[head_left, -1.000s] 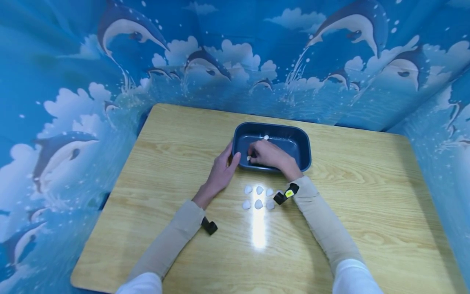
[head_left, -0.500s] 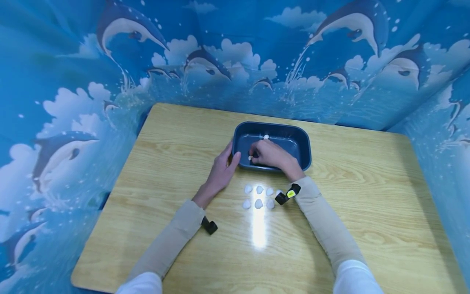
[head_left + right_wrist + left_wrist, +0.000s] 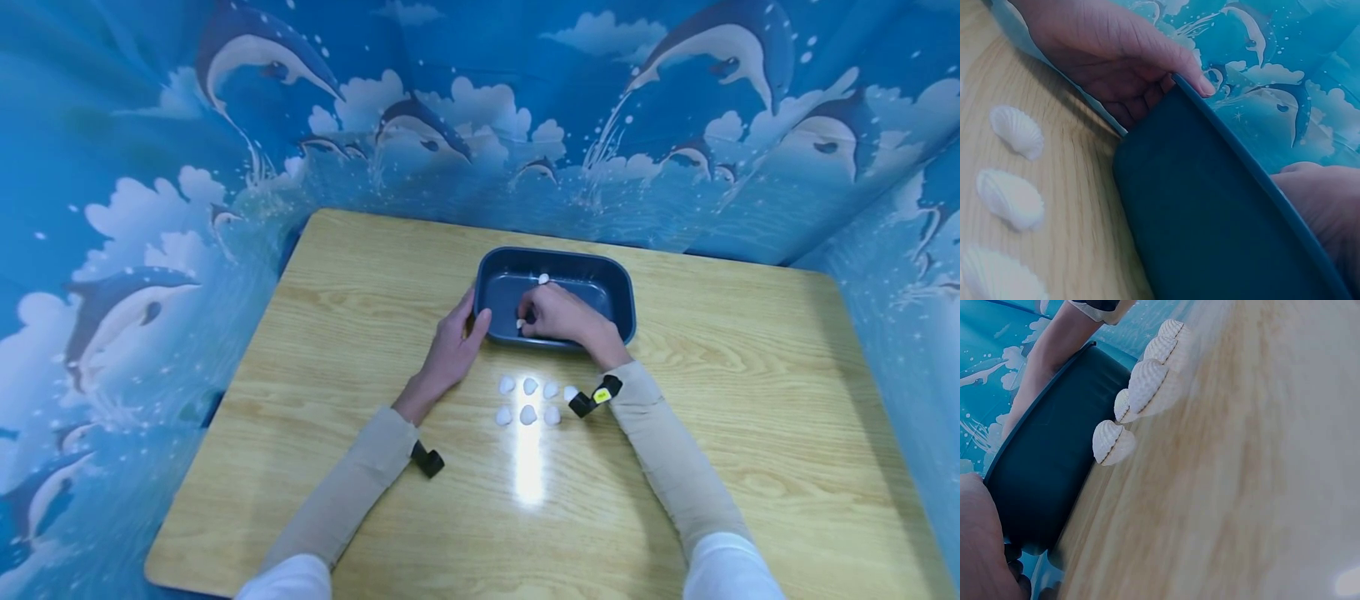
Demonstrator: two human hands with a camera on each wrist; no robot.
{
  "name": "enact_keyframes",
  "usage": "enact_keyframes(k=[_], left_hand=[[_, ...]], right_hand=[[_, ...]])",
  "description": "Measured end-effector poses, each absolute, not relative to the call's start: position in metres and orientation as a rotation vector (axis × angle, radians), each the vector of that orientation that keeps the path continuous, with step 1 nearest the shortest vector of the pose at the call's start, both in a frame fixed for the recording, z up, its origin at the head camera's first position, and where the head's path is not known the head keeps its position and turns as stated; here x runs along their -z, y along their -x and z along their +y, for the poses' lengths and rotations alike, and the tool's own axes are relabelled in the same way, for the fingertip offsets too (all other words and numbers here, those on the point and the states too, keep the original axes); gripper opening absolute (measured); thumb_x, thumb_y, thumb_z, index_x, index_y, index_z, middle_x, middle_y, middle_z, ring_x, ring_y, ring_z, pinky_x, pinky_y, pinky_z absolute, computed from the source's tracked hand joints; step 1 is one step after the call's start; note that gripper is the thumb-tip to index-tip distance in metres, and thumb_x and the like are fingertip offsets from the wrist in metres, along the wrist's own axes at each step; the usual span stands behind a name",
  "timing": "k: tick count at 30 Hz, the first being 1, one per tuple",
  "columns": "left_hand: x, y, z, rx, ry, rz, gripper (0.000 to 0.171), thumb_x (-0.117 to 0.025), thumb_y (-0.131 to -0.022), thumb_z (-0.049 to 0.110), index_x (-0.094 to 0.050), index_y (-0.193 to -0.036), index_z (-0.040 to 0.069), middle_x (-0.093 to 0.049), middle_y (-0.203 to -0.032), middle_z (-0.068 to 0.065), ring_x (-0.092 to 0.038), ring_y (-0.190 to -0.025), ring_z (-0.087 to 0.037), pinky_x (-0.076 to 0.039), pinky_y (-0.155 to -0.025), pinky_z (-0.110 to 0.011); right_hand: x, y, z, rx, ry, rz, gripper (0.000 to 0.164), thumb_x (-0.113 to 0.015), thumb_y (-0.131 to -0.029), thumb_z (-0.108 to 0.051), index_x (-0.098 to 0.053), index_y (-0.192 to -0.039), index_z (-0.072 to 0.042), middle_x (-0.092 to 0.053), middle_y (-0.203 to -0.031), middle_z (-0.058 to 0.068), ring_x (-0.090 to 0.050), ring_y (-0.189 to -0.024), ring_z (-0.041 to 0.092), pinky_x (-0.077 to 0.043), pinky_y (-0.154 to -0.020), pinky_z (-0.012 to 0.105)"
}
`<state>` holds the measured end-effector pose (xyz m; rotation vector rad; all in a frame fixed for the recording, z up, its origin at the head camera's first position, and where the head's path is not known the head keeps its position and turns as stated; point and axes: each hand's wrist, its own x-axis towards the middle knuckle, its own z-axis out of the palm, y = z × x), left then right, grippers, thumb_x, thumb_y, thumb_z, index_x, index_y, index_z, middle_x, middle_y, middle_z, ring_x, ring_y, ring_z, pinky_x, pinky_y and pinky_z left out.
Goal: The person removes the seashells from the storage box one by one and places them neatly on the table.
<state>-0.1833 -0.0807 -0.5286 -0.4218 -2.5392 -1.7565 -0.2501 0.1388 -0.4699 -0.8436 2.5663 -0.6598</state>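
Note:
A dark blue rectangular basin (image 3: 627,304) stands at the back of the wooden table. My left hand (image 3: 453,346) grips its left end, the thumb over the rim and the fingers curled against the outer wall, as the right wrist view shows. Inside the basin my right hand (image 3: 566,315) pinches a small white shell (image 3: 520,323) low over the floor. Another white shell (image 3: 543,279) lies in the basin near the far wall. Several ribbed white seashells (image 3: 1147,384) sit on the table in front of the basin, in two short rows.
The light wooden table (image 3: 360,292) has rounded corners. A blue curtain printed with dolphins (image 3: 480,125) hangs close behind its far edge and along the sides. Glare falls on the table near the shells, and small black cameras (image 3: 427,460) sit on both wrists.
My right hand has slid a little to the right inside the basin, the pinched shell moving with it. A table shell by the right wrist shows more now. The left hand keeps its place.

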Motion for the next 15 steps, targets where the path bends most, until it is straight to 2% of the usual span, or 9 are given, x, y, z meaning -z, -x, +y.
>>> enact_keyframes(k=[7,15], left_hand=[[0.528,0.184,-0.080,1.766,0.433,-2.544,0.060,-0.043,-0.114,0.029,-0.020,-0.167,0.015,-0.020,-0.172,-0.001,-0.021,-0.157,-0.012,-0.023,-0.128,-0.036],[0.529,0.184,-0.081,1.770,0.457,-2.519,0.060,-0.042,-0.114,0.030,-0.020,-0.167,0.015,-0.020,-0.172,0.000,-0.021,-0.157,-0.011,-0.024,-0.128,-0.036]], right_hand=[[0.463,0.244,0.149,0.707,0.830,2.579,0.014,-0.077,-0.091,-0.015,-0.075,-0.101,-0.005,-0.064,-0.075,0.001,-0.052,-0.060,0.015,-0.044,-0.056,0.031],[0.447,0.231,0.164,0.728,0.778,2.634,0.017,-0.072,-0.092,-0.013,-0.075,-0.106,-0.004,-0.054,-0.063,0.000,-0.047,-0.055,0.015,-0.038,-0.054,0.030]])
